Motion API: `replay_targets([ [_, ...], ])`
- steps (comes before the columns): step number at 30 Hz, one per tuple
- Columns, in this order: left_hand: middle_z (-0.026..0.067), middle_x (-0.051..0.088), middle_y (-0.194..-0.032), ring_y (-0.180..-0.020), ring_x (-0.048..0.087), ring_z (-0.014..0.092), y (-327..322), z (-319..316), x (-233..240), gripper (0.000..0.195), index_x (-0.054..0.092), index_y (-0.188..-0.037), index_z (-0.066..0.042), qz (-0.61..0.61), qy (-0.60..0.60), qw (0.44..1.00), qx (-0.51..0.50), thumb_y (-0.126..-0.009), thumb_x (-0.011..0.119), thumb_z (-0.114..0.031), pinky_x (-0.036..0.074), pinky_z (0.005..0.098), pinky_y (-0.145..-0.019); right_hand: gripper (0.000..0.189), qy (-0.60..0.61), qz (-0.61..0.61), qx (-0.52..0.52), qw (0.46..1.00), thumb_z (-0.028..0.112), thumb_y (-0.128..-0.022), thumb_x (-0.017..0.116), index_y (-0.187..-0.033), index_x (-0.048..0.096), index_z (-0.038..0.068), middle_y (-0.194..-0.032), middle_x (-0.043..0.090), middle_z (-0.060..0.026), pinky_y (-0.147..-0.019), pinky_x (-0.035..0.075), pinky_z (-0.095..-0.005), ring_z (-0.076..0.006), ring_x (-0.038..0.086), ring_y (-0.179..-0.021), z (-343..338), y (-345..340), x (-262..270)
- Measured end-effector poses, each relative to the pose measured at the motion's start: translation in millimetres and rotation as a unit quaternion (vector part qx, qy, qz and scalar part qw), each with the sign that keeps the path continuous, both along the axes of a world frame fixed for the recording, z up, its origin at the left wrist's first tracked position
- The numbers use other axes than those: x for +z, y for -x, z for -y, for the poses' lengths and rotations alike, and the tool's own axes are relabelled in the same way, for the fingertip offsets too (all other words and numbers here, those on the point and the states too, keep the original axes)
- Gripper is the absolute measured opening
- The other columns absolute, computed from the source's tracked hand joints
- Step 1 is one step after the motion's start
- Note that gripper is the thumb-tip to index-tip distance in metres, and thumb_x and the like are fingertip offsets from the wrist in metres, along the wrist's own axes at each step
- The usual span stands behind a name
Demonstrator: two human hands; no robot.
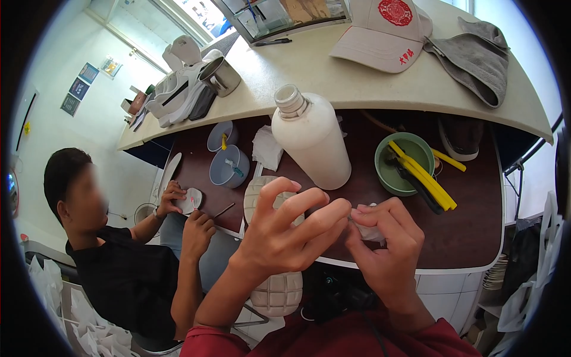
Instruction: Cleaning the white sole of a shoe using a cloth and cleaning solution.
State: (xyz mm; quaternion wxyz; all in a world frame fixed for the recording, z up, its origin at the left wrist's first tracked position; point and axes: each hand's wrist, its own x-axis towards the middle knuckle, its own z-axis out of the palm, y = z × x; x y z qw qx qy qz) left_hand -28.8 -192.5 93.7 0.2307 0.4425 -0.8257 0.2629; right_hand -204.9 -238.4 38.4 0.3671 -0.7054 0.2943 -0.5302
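My left hand (290, 232) is raised over the near edge of the dark table, its fingers bent and spread. Its lower fingertips meet those of my right hand (390, 241), which are pinched together. Whatever lies between the fingertips is too hidden to make out. White crumpled tissue (374, 234) shows behind my right thumb and forefinger; whether it is held or lies on the table is unclear. Beige sole with block tread (277, 296) appears both below my left forearm and behind that hand. An uncapped white plastic bottle (312, 138) stands just beyond my hands.
A green bowl (403, 189) with yellow-handled brushes (424, 178) stands at right. Blue-grey cups (229, 172) hold small brushes. At left a seated person works on a pale round piece (191, 201). The raised counter (285, 67) carries a cap (379, 40), grey cloth (475, 62) and metal mug (221, 78).
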Motion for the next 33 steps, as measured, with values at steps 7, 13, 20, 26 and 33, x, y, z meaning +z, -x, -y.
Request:
replay_targets([
  [7, -0.0026, 0.063, -0.117, -0.103, 0.059, 0.019, 5.3, 2.3, 2.6, 0.019, 0.073, -0.089, -0.009, 0.014, -0.028, 0.999, 0.03, -0.073, 0.079, -0.015, 0.046, 0.0431, -0.086, 0.027, 0.032, -0.018, -0.02, 0.999, -0.009, -0.07, 0.077, -0.095, 0.068, -0.002, -0.09, 0.063, -0.0133, -0.069, 0.053, -0.0393, -0.0316, 0.064, -0.083, 0.6, -0.9, -0.1],
  [13, -0.0024, 0.063, -0.116, -0.103, 0.059, 0.021, 3.2, -0.9, 3.6, 0.019, 0.07, -0.089, -0.009, -0.005, -0.037, 0.999, 0.033, -0.073, 0.079, -0.015, 0.046, 0.044, -0.084, 0.027, 0.032, -0.015, -0.013, 0.999, -0.009, -0.07, 0.077, -0.095, 0.068, -0.003, -0.09, 0.063, -0.0136, -0.069, 0.053, -0.039, -0.0314, 0.064, -0.083, -0.6, -1.0, 0.6],
  [20, -0.0019, 0.063, -0.116, -0.103, 0.059, 0.022, 0.5, -6.6, 3.6, 0.02, 0.069, -0.09, -0.01, -0.004, -0.036, 0.999, 0.039, -0.073, 0.08, -0.012, 0.046, 0.0444, -0.083, 0.027, 0.017, -0.008, -0.001, 1.0, -0.009, -0.071, 0.077, -0.095, 0.068, -0.003, -0.09, 0.063, -0.0138, -0.07, 0.052, -0.0387, -0.0312, 0.064, -0.083, -3.4, -2.4, -0.5],
  [26, -0.0033, 0.058, -0.109, -0.098, 0.059, 0.024, -2.8, -17.2, 13.3, 0.032, 0.07, -0.088, -0.015, -0.01, -0.055, 0.996, 0.067, -0.061, 0.087, -0.011, 0.047, 0.0441, -0.08, 0.024, 0.005, -0.011, -0.014, 1.0, -0.008, -0.073, 0.077, -0.094, 0.068, -0.002, -0.089, 0.063, -0.0136, -0.071, 0.052, -0.0391, -0.0317, 0.066, -0.085, -0.9, 0.5, 0.5],
  [33, -0.0017, 0.058, -0.106, -0.099, 0.059, 0.024, -7.0, -21.7, 16.0, 0.028, 0.071, -0.082, -0.016, -0.047, -0.059, 0.995, 0.071, -0.059, 0.087, -0.012, 0.046, 0.043, -0.08, 0.02, -0.02, -0.026, -0.029, 0.999, -0.005, -0.076, 0.077, -0.093, 0.069, -0.002, -0.089, 0.064, -0.0142, -0.073, 0.054, -0.0394, -0.0315, 0.069, -0.087, 3.4, 0.6, -2.1],
])
